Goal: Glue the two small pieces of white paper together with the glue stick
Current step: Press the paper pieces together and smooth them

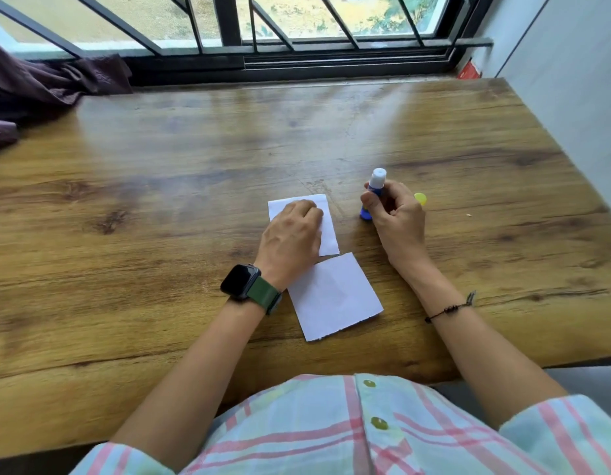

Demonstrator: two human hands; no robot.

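A: White paper is noted in two pieces: the far paper (326,228) is pressed flat under the left hand (290,234), the near paper (335,296) lies just behind it, bare.

B: The glue stick (374,192), uncapped, is gripped upright by the right hand (396,217) beside the far paper. Application is judged next; a lowered tip is required. Containers: none seen.

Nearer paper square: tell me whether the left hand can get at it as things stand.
Probably yes. The nearer paper square lies bare on the table, just beside the left wrist; the left hand only rests on the farther paper and nothing covers the square.
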